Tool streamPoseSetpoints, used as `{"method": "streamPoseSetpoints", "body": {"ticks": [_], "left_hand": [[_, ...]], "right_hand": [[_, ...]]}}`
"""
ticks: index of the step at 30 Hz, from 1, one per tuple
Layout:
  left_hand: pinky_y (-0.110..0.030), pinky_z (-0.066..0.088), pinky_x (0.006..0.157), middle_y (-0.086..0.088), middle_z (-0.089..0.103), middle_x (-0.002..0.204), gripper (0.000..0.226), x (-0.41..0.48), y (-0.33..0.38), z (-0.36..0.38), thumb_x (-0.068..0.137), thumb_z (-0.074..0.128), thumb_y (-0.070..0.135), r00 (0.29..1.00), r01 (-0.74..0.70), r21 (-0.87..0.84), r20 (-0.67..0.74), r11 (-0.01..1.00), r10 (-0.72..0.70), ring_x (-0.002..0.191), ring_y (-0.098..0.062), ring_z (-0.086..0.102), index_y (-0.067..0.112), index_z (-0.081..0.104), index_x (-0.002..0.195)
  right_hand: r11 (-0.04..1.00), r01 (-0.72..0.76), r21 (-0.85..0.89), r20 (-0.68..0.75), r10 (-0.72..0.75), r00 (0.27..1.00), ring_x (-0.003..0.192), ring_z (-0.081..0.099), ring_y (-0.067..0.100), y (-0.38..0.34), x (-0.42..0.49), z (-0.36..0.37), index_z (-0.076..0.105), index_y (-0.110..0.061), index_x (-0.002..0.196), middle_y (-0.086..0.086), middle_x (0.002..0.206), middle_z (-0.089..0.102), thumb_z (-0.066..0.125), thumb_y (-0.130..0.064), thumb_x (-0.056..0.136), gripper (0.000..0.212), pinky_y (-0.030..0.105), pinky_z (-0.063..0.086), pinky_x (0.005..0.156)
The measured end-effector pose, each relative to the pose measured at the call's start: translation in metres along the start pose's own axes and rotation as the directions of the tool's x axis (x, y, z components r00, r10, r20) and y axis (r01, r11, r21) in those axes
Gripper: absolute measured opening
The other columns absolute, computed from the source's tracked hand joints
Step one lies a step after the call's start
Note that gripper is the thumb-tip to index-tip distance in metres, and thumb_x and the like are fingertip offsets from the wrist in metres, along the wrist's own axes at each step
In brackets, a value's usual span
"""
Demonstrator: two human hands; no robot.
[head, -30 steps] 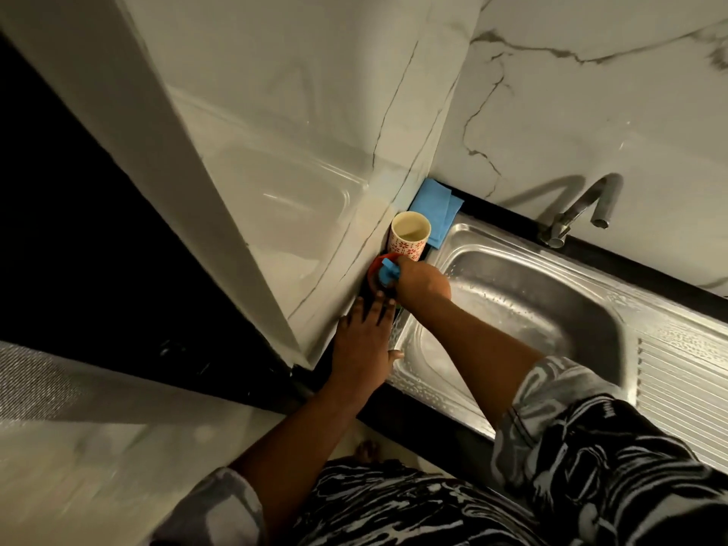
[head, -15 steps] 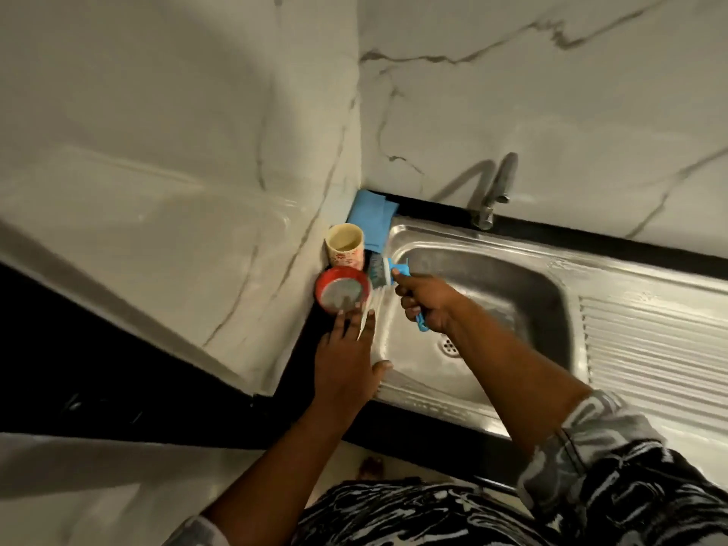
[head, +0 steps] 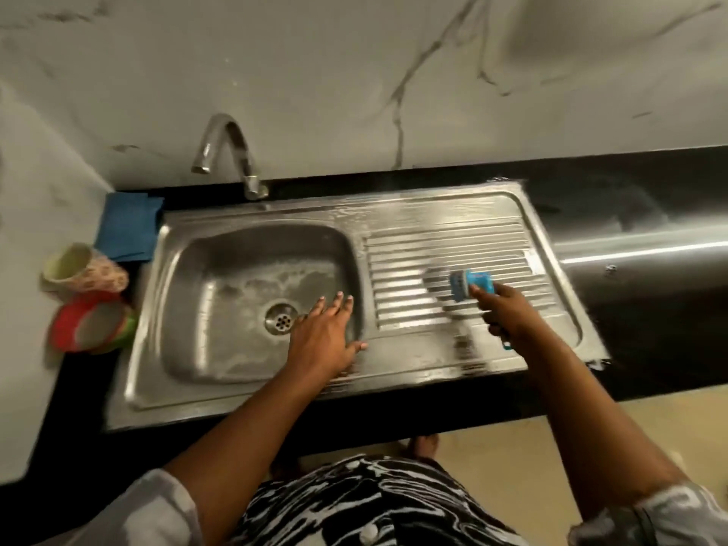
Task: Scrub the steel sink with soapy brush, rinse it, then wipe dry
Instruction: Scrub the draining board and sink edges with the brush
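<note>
Sink: rectangular stainless-steel sink (head: 252, 216) in black counter (head: 591, 179); sudsy basin (head: 220, 277) left, ribbed drainboard (head: 413, 262) right.
R hand (head: 502, 313): grips blue plastic scrub brush (head: 470, 283), bristles on drainboard.
L hand (head: 325, 340): fingers straight, spread, at basin's near-right rim.
Left of sink: folded blue cloth (head: 128, 226), patterned cup (head: 84, 271), red bowl (head: 88, 327).

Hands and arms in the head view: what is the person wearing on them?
Both forearms are bare. The left hand and right hand show no gloves. Pale grey sleeves end near the elbows; the garment has a black-and-white wavy print.
</note>
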State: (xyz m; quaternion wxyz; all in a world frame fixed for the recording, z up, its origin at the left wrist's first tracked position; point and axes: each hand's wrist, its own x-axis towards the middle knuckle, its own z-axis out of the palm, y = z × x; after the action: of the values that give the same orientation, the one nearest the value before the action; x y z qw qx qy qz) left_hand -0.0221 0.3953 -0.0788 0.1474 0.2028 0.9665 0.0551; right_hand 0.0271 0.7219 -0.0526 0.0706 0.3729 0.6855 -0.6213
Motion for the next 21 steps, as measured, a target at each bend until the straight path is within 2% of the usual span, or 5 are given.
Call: {"method": "streamPoseSetpoints", "body": {"ticks": [3,6,12,18,21], "left_hand": [[-0.047,0.044,0.116,0.001,0.036,0.17,0.098,0.027,0.045,0.006,0.083,0.074,0.071,0.994,0.074,0.062,0.082,0.995,-0.079,0.153,-0.029,0.04,0.025,0.037,0.161],[-0.043,0.055,0.1,-0.002,0.063,0.142,0.074,0.048,0.071,0.007,0.077,0.081,0.068,0.983,0.149,0.08,0.1,0.986,-0.157,0.129,-0.029,0.061,0.024,0.059,0.133],[-0.036,0.055,0.082,-0.003,0.076,0.106,0.062,0.066,0.083,-0.01,0.058,0.096,0.066,0.927,0.281,0.12,0.223,0.952,-0.301,0.105,-0.029,0.072,0.023,0.059,0.084],[-0.033,0.055,0.075,-0.008,0.079,0.101,0.068,0.079,0.097,-0.023,0.052,0.102,0.057,0.901,0.322,0.221,0.228,0.921,-0.37,0.1,-0.029,0.075,0.015,0.076,0.099],[-0.032,0.052,0.071,-0.006,0.078,0.097,0.063,0.078,0.095,-0.023,0.055,0.102,0.055,0.91,0.317,0.213,0.207,0.924,-0.36,0.096,-0.029,0.074,0.017,0.075,0.097]], "right_hand": [[0.88,0.058,-0.471,-0.204,-0.173,0.963,0.075,0.067,0.031,0.016,0.028,-0.092,0.067,-0.011,0.125,0.014,0.088,0.068,0.073,-0.04,0.094,0.043,0.036,0.049,0.064],[0.682,0.001,-0.731,-0.271,-0.291,0.917,0.106,0.066,0.043,0.025,0.047,-0.154,0.058,-0.018,0.134,0.02,0.114,0.071,0.067,-0.047,0.094,0.05,0.045,0.051,0.083],[0.563,0.059,-0.825,-0.128,-0.287,0.949,0.089,0.064,0.037,0.037,0.032,-0.114,0.044,-0.029,0.149,0.017,0.1,0.068,0.041,-0.027,0.106,0.043,0.038,0.043,0.071],[0.474,0.367,-0.8,0.295,-0.222,0.929,0.103,0.067,0.04,0.029,-0.006,0.028,0.019,-0.032,0.161,0.02,0.118,0.069,0.033,-0.027,0.108,0.055,0.043,0.05,0.083],[0.457,0.303,-0.836,0.207,-0.248,0.946,0.105,0.067,0.037,0.025,0.006,-0.007,0.025,-0.032,0.16,0.015,0.119,0.069,0.037,-0.027,0.107,0.054,0.042,0.05,0.086]]}}
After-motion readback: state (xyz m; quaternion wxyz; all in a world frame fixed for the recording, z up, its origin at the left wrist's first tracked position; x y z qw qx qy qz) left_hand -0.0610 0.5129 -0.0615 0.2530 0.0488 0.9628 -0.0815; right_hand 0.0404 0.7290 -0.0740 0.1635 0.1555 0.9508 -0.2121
